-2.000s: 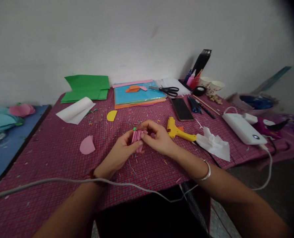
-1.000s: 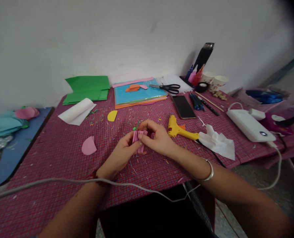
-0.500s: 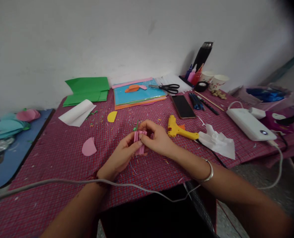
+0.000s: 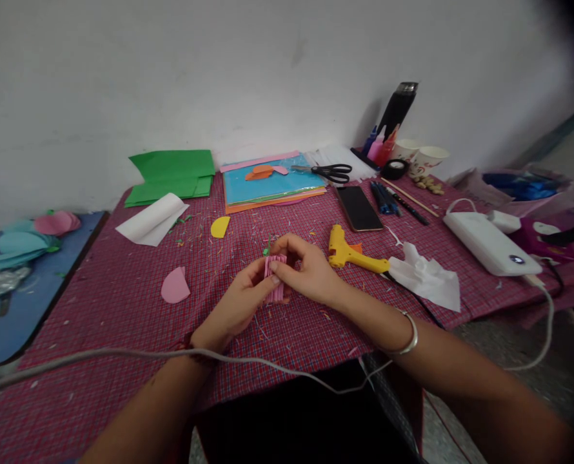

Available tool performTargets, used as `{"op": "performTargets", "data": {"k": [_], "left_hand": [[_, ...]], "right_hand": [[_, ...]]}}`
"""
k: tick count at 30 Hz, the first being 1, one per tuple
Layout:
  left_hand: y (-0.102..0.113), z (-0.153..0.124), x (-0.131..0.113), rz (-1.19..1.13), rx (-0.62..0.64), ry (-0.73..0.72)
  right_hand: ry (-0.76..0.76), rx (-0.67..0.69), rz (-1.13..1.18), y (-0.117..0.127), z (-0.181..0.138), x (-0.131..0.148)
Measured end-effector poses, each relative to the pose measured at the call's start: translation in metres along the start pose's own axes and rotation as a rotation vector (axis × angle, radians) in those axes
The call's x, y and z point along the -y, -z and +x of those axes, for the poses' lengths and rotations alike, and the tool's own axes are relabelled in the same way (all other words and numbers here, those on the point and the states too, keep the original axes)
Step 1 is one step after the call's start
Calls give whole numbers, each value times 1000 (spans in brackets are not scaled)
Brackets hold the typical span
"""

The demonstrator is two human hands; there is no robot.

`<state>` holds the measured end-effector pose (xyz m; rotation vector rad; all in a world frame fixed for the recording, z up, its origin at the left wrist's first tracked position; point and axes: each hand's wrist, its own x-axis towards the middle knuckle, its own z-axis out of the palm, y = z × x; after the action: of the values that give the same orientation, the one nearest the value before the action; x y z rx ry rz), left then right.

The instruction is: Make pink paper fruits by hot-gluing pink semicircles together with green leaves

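Note:
Both hands meet at the middle of the table over a red checked cloth [image 4: 122,322]. My left hand [image 4: 236,303] and my right hand [image 4: 304,270] pinch a small pink pleated paper piece [image 4: 275,278] between their fingertips, holding it upright. A bit of green [image 4: 266,248] pokes out just behind its top. A silver bangle [image 4: 409,335] sits on my right wrist. A pink half-circle of paper [image 4: 175,286] lies to the left of my hands.
A yellow glue gun [image 4: 352,256] and crumpled white tissue [image 4: 425,276] lie right of my hands. Behind are a phone [image 4: 358,207], scissors [image 4: 328,172], coloured sheets [image 4: 270,182], green paper [image 4: 171,171], pens, cups and a white power bank [image 4: 490,243]. A grey cable [image 4: 122,353] crosses my forearms.
My hands have stayed in place, with the fingers working slightly on the pink pleated piece. The view has shifted a little.

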<state>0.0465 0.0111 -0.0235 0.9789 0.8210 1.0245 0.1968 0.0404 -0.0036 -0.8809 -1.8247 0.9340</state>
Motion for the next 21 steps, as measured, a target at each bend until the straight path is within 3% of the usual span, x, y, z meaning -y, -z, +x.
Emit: {"op": "performTargets", "data": {"k": [21], "left_hand": [[2,1,3,130,-19,-24]], "right_hand": [[12,-11,-34,-1,0,-3]]}}
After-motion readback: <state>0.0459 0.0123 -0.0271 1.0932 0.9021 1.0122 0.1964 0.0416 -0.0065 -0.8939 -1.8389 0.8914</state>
